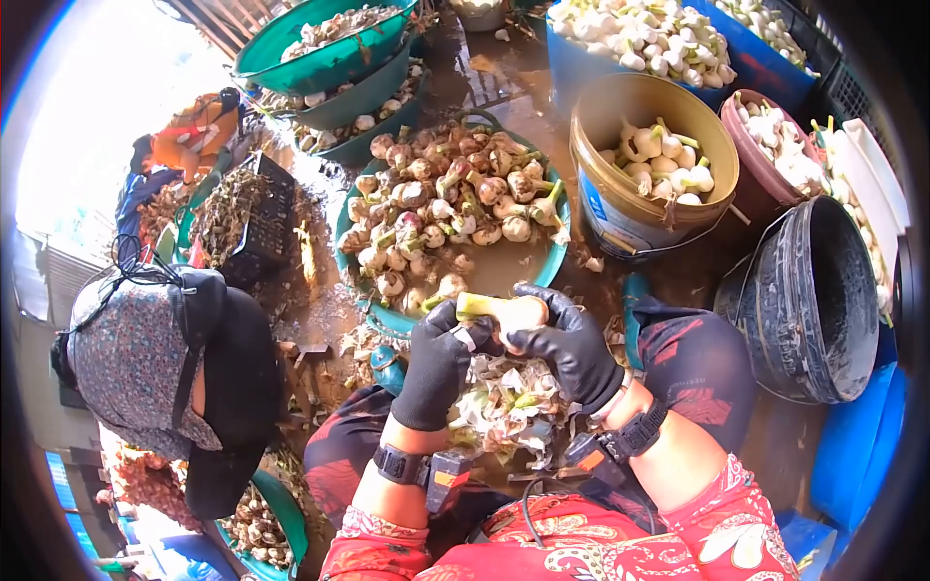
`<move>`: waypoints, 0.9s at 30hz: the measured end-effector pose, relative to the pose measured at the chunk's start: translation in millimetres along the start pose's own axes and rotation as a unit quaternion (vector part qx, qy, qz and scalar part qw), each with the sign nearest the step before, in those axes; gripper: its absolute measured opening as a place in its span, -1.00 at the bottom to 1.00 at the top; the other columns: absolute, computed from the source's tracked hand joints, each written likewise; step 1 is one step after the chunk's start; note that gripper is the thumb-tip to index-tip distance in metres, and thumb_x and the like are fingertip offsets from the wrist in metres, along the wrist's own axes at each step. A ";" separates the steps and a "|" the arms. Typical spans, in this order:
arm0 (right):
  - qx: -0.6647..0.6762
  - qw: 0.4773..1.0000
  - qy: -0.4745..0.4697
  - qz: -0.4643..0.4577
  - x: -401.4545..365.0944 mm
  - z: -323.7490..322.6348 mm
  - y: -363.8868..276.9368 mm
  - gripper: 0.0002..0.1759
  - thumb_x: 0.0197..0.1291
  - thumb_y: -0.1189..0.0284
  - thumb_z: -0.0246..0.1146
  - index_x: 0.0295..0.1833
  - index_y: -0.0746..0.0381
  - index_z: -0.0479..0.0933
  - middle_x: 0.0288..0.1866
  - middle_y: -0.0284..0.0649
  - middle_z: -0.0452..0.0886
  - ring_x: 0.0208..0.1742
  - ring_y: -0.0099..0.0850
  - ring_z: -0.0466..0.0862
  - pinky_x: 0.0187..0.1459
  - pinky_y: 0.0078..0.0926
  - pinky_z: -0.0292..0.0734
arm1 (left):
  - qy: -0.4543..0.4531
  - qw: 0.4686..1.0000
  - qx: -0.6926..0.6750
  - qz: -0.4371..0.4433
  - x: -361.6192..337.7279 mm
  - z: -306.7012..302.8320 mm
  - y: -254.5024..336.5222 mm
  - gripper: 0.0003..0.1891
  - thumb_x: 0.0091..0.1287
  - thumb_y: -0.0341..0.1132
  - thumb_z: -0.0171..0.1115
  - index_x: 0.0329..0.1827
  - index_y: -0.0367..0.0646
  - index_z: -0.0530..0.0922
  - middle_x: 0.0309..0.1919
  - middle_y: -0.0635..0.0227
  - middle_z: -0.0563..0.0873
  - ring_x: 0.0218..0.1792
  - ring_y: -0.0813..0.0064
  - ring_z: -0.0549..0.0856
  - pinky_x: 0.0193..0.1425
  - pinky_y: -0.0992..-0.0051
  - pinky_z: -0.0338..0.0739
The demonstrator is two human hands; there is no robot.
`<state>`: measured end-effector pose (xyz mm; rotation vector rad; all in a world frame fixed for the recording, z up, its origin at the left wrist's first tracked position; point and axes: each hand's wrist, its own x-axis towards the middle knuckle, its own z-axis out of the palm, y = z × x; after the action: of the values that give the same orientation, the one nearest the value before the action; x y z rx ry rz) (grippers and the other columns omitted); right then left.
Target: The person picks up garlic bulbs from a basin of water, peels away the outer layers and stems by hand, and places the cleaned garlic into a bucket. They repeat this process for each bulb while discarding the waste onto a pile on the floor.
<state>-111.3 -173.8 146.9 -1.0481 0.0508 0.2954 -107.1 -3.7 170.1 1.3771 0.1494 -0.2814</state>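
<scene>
A garlic bulb [518,316] with a thick, pale green stem lies between my two black-gloved hands. My left hand [441,353] is closed at the stem end, and a small pale strip shows by its fingers. My right hand [572,351] has its fingers and thumb wrapped round the bulb end. Beneath both hands is a heap of white and greenish garlic peelings [509,407]. Just beyond them stands a green basin [555,266] heaped with unpeeled, brownish garlic bulbs [455,198].
A gold bucket [601,155] holding peeled bulbs stands right of the basin. Farther right are a pink bucket [741,145] and a tilted black bucket [756,300]. Stacked green tubs [262,48] stand back left. A person in a patterned hat [145,349] sits close on my left.
</scene>
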 end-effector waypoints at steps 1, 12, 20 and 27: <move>-0.001 1.000 0.001 -0.001 1.5 -5.3 -0.3 -0.51 0.15 0.45 0.31 0.18 0.35 0.39 -0.09 -0.20 0.58 -0.09 -0.47 0.60 -0.09 -0.49 0.57 | -0.011 0.999 0.047 0.018 1.2 -4.9 -2.7 -0.82 0.21 -0.49 0.19 -0.13 -0.28 0.61 -0.31 0.37 0.68 -0.29 0.58 0.65 -0.14 0.56 0.54; 0.222 0.918 -0.191 0.270 1.7 -12.3 -12.2 -0.69 0.24 0.23 0.22 -0.13 0.28 0.49 -0.36 -0.31 0.53 -0.36 -0.48 0.56 -0.31 -0.53 0.52 | -0.013 0.999 -0.003 -0.043 -5.5 -22.8 -12.1 -0.61 0.26 -0.46 0.15 0.16 -0.38 0.46 -0.15 0.26 0.67 -0.25 0.52 0.68 -0.12 0.52 0.59; 0.223 0.928 -0.228 0.192 12.6 -13.8 -1.4 -0.85 0.28 0.38 0.19 -0.16 0.24 0.49 -0.34 -0.35 0.50 -0.30 -0.54 0.52 -0.19 -0.54 0.50 | -0.021 0.998 -0.066 -0.006 -18.3 3.1 7.5 -0.63 0.22 -0.50 0.16 0.11 -0.34 0.50 -0.19 0.31 0.67 -0.20 0.63 0.60 -0.06 0.59 0.52; -0.340 0.909 -0.115 -0.211 6.8 -9.4 -12.2 -0.80 0.20 0.43 0.19 -0.10 0.26 0.58 -0.20 -0.09 0.62 -0.13 -0.22 0.62 -0.08 -0.35 0.49 | -0.016 0.999 0.010 0.044 -14.0 -13.3 15.0 -0.78 0.34 -0.41 0.07 -0.07 -0.36 0.56 -0.37 0.37 0.66 -0.39 0.65 0.61 -0.22 0.61 0.51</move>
<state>-100.6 -186.1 151.2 -1.6708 -0.5243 0.0289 -115.5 13.4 185.5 1.3944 0.0591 -0.2307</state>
